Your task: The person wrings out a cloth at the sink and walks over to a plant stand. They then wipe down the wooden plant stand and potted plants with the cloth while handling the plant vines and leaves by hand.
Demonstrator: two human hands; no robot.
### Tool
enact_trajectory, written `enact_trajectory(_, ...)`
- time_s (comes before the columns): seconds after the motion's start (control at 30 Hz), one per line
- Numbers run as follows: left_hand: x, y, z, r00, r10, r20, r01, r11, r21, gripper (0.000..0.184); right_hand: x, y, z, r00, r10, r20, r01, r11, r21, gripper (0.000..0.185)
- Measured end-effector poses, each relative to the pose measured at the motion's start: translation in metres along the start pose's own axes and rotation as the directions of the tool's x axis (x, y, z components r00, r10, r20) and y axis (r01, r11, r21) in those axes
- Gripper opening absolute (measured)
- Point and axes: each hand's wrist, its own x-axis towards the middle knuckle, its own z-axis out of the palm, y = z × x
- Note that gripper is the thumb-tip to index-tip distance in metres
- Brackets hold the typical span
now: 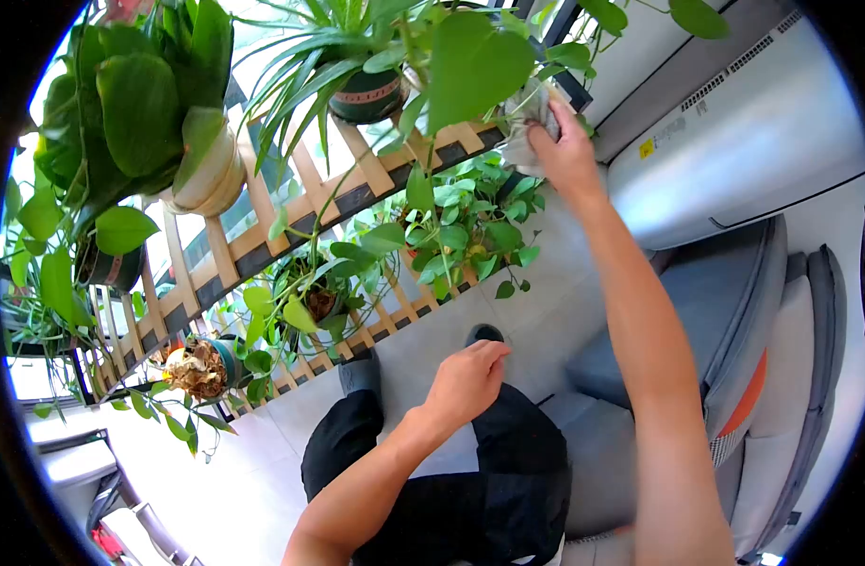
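My right hand (569,156) reaches up to the far end of a slatted plant stand (286,212). Its fingers are closed on a crumpled greyish cloth (520,127), pressed near the stand's dark frame. Large green leaves (480,66) hang just left of the cloth and hide part of that corner. Lower down, over my knees, my left hand (465,382) is curled into a loose fist, with nothing visible in it. The nearest plants to it are the trailing pothos (451,226) on the lower shelf.
Potted plants crowd both shelves, among them a spiky plant in a green pot (366,97) and a broad-leaved one in a pale pot (211,174). A grey sofa (678,321) stands at right below a white appliance (748,137). Stems trail over the tiled floor (282,424).
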Motion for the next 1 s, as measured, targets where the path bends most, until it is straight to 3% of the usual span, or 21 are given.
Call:
enact_trajectory(0.1,0.003,0.007,-0.002,0.998,0.066,-0.004,-0.066,0.998,0.015,0.017,0.001,-0.01,-0.03,0.983,-0.067,0.171,0.083,0.993,-0.088,0.04)
enact_trajectory(0.13,0.005,0.009,-0.003,0.997,0.082,0.009,-0.082,0.997,0.01,0.017,0.005,-0.009,-0.04,0.959,-0.189,0.209,0.226,0.959,-0.168,0.037)
enact_trajectory(0.17,0.006,0.011,-0.003,0.995,0.094,0.027,-0.094,0.996,0.001,0.017,0.008,-0.009,-0.054,0.959,-0.193,0.207,0.23,0.957,-0.175,0.037)
enact_trajectory(0.23,0.008,0.012,-0.006,0.994,0.098,0.042,-0.098,0.995,0.002,0.018,0.008,-0.025,-0.081,0.895,0.099,0.436,0.057,0.942,-0.331,0.03)
enact_trajectory(0.27,0.01,0.012,-0.008,0.994,0.099,0.051,-0.1,0.995,0.013,0.018,0.0,-0.026,-0.087,0.895,0.101,0.435,0.057,0.94,-0.336,0.03)
enact_trajectory(0.3,0.011,0.012,-0.009,0.994,0.102,0.046,-0.103,0.995,0.012,0.018,-0.008,-0.028,-0.092,0.869,0.257,0.424,-0.235,0.966,-0.103,0.029)
enact_trajectory(0.33,0.013,0.013,-0.011,0.994,0.108,0.035,-0.109,0.994,0.01,0.017,-0.016,-0.03,-0.093,0.799,0.394,0.454,-0.5,0.855,0.138,0.028)
enact_trajectory(0.37,0.013,0.013,-0.012,0.993,0.112,0.031,-0.113,0.994,0.007,0.017,-0.026,-0.035,-0.089,0.8,0.393,0.453,-0.499,0.856,0.137,0.028)
enact_trajectory(0.43,0.014,0.015,-0.012,0.992,0.12,0.032,-0.12,0.993,-0.001,0.017,-0.049,-0.051,-0.066,0.797,0.416,0.437,-0.585,0.712,0.388,0.031)
enact_trajectory(0.57,0.014,0.015,-0.007,0.989,0.146,0.027,-0.146,0.989,-0.007,0.017,-0.063,-0.09,-0.014,0.778,0.512,0.364,-0.628,0.623,0.466,0.039)
enact_trajectory(0.6,0.014,0.016,-0.006,0.989,0.146,0.026,-0.145,0.989,-0.006,0.017,-0.065,-0.083,0.005,0.923,0.329,0.197,-0.38,0.858,0.345,0.04)
enact_trajectory(0.63,0.014,0.016,-0.005,0.989,0.14,0.04,-0.14,0.99,-0.002,0.017,-0.065,-0.079,0.018,0.994,0.082,0.071,-0.093,0.982,0.162,0.04)
enact_trajectory(0.67,0.014,0.017,-0.005,0.989,0.134,0.055,-0.134,0.991,0.002,0.018,-0.064,-0.078,0.025,0.994,0.082,0.074,-0.094,0.982,0.165,0.04)
enact_trajectory(0.73,0.013,0.018,-0.007,0.989,0.132,0.071,-0.134,0.991,0.018,0.018,-0.062,-0.079,0.036,0.951,-0.309,0.012,0.303,0.923,-0.237,0.038)
enact_trajectory(0.87,0.012,0.023,-0.01,0.984,0.148,0.097,-0.151,0.988,0.029,0.019,-0.046,-0.097,0.02,0.96,-0.232,0.156,0.267,0.926,-0.268,0.033)
enact_trajectory(0.93,0.011,0.024,-0.01,0.983,0.149,0.104,-0.154,0.987,0.037,0.019,-0.035,-0.104,0.019,0.92,-0.226,0.319,0.361,0.805,-0.471,0.028)
enact_trajectory(1.0,0.011,0.024,-0.01,0.985,0.144,0.1,-0.15,0.988,0.049,0.019,-0.021,-0.102,0.021,0.893,-0.309,0.326,0.432,0.79,-0.434,0.026)
